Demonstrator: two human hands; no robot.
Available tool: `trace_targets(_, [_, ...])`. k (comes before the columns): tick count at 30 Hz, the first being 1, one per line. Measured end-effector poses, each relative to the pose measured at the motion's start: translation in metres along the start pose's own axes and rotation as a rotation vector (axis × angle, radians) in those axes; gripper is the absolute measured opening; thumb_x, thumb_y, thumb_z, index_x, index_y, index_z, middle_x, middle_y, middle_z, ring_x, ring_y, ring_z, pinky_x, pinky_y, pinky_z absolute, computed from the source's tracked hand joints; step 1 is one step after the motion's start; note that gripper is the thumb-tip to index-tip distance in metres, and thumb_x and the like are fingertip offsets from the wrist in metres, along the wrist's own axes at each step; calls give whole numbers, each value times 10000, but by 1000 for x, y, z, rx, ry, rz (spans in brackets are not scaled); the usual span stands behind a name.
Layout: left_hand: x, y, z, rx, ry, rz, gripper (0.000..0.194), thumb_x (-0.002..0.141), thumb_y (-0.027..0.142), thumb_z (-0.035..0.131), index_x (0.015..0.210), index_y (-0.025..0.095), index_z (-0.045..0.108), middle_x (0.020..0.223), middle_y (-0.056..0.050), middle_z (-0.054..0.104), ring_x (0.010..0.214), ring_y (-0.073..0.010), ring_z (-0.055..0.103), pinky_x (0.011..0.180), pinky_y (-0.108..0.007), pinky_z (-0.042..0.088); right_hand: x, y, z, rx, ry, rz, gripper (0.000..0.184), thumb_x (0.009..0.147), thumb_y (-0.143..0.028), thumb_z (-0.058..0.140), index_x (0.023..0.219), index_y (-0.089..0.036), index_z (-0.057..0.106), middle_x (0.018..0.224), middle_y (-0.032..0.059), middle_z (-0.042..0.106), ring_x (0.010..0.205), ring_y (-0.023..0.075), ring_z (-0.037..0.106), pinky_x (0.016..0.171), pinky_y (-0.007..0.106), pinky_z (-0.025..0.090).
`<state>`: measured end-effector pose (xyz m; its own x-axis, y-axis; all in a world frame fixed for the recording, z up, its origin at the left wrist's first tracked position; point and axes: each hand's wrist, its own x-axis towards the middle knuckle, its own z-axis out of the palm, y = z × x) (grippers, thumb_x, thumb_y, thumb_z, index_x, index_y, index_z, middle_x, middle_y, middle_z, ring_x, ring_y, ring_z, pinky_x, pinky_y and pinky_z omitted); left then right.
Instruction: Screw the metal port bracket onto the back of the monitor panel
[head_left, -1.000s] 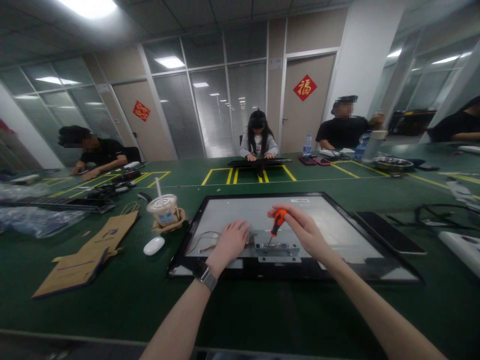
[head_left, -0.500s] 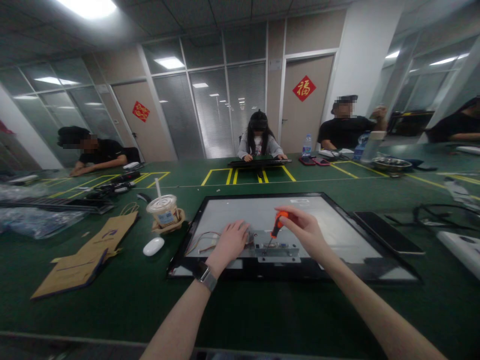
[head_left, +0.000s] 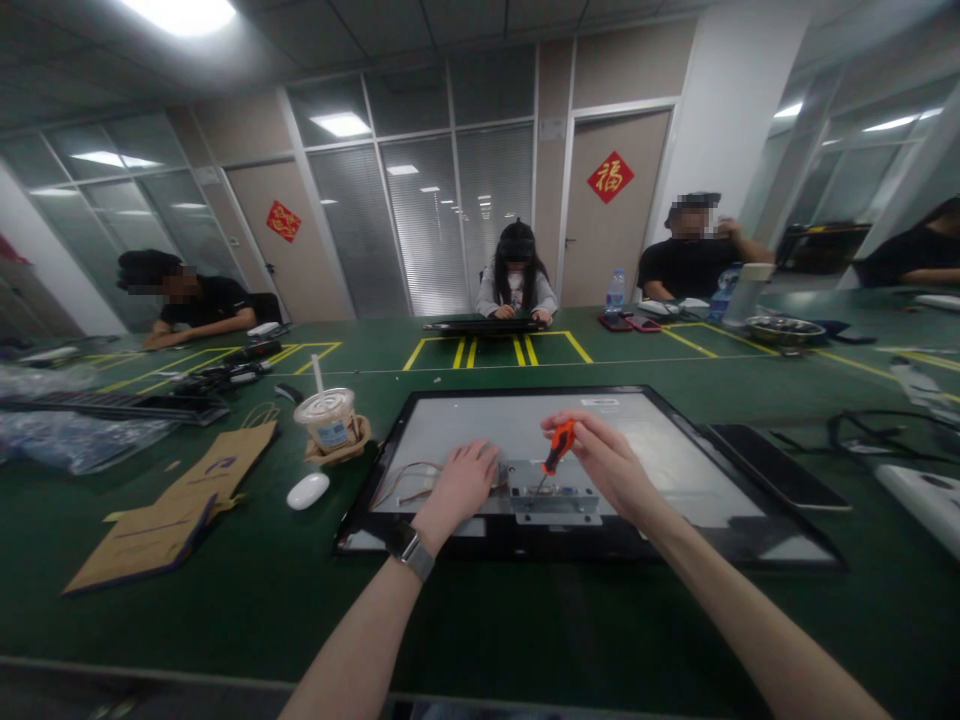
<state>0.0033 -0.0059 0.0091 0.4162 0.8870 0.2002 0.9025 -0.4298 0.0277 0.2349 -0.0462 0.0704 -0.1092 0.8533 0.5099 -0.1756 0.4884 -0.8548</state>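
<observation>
A large flat display panel [head_left: 435, 425] with a black frame lies on the green table, grey back facing up. On its near part sits a metal bracket [head_left: 555, 505] with small connectors along it. My right hand [head_left: 600, 455] grips an orange and black screwdriver [head_left: 559, 447] between thumb and fingers. The screwdriver slants, its tip down at the bracket. My left hand [head_left: 466, 480], with a watch on its wrist, rests flat on the panel at the bracket's left end, fingers stretched out. Thin cables [head_left: 405, 482] run out to the left of it.
To the left are a drink cup [head_left: 328, 420] in a cardboard holder, a white mouse [head_left: 307, 491] and a brown paper bag [head_left: 180, 510]. At the right lie a black phone-like slab [head_left: 776, 465] and a white device [head_left: 922, 510]. Other people sit across the table.
My right fingers have shifted slightly around the screwdriver handle; its tip stays at the bracket. My left hand has not moved. The person opposite has moved their dark panel left and lower.
</observation>
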Motion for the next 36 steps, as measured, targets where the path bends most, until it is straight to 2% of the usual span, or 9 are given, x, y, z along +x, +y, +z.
trace_targets(3, [0,0,-1,0,-4,-3,402,1049,253,364,1418,214,519,1503,-101,535,1370,-259,525,1158,-449,398,0,-1,-1,-82,-5,-5,302,864,-543,706,907,-250,770,976,59,718,918,231,673,843,386,545])
trace_targets(6, [0,0,0,2,-5,-5,400,1050,256,363,1418,216,517,1498,-109,538,1379,-260,517,1160,-453,395,-1,-1,-2,-108,6,7,308,889,-498,688,1059,-253,761,928,47,741,857,219,692,832,393,557])
trace_targets(12, [-1,0,-1,-3,-11,-4,404,1056,257,353,1426,213,510,1523,-110,514,1394,-266,503,1171,-473,388,0,-7,-4,-174,-37,-45,253,967,-437,588,1026,-270,769,1081,63,774,1042,243,700,966,436,530])
trace_targets(15, [-1,1,-2,-2,-27,-13,414,1059,258,344,1436,205,505,1520,-115,518,1399,-273,499,1176,-475,383,1,-9,-4,-194,-40,-48,272,937,-453,626,1064,-264,774,1069,72,778,1024,253,708,927,440,556])
trace_targets(21, [0,1,-2,-2,-27,-14,410,1059,269,354,1431,207,514,1527,-96,515,1391,-252,509,1175,-438,392,3,-5,-3,-216,89,-156,141,773,-400,813,813,-266,795,845,43,711,828,226,674,773,380,560])
trace_targets(23, [0,0,-1,-1,-23,-12,407,1058,261,357,1430,208,513,1528,-99,514,1396,-249,504,1177,-438,389,2,-4,-2,-155,82,-109,173,802,-438,781,806,-266,798,869,47,707,814,214,666,749,368,557])
trace_targets(28, [0,0,0,2,-17,-8,405,1054,257,374,1433,213,511,1522,-100,521,1393,-258,509,1179,-459,385,0,-2,-1,28,-18,60,322,868,-514,705,1072,-278,785,955,61,766,919,234,699,868,418,548])
trace_targets(33, [0,0,1,6,-13,0,403,1057,253,363,1428,205,513,1514,-118,525,1395,-256,506,1169,-460,399,1,-6,-3,-17,-16,34,292,885,-525,685,973,-269,796,1103,79,765,1102,270,665,1007,451,480])
trace_targets(36, [1,-1,1,7,-10,-1,402,1057,251,354,1424,213,517,1513,-118,525,1393,-261,508,1165,-468,399,1,-9,-4,32,-73,76,278,851,-489,733,1019,-276,795,1149,79,759,1130,276,659,996,454,493])
